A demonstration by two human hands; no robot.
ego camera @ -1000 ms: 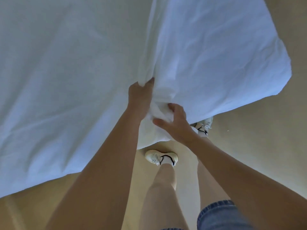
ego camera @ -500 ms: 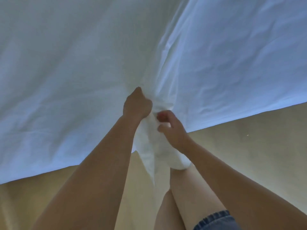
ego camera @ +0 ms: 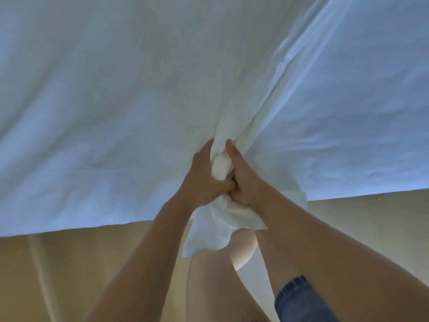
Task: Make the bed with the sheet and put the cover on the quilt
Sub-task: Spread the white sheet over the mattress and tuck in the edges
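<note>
White bedding fills the upper two thirds of the head view: a smooth white cover (ego camera: 111,108) on the left and a paler panel of it on the right. Both hands clamp one bunched corner of it at the centre. My left hand (ego camera: 204,180) grips the bunch from the left, and my right hand (ego camera: 243,180) grips it from the right, thumbs pointing up. A white roll of fabric (ego camera: 220,168) bulges between the palms. A loose flap (ego camera: 209,231) hangs below the wrists. I cannot tell quilt from cover inside the bunch.
Tan floor (ego camera: 92,263) runs below the fabric's edge, with a pale stripe at the left. My bare legs (ego camera: 209,287) and a denim hem (ego camera: 299,298) are at the bottom centre, under my forearms.
The hands have come together around the bunched corner and now press against each other. The fabric has spread over more of the view, and my shoes are out of sight.
</note>
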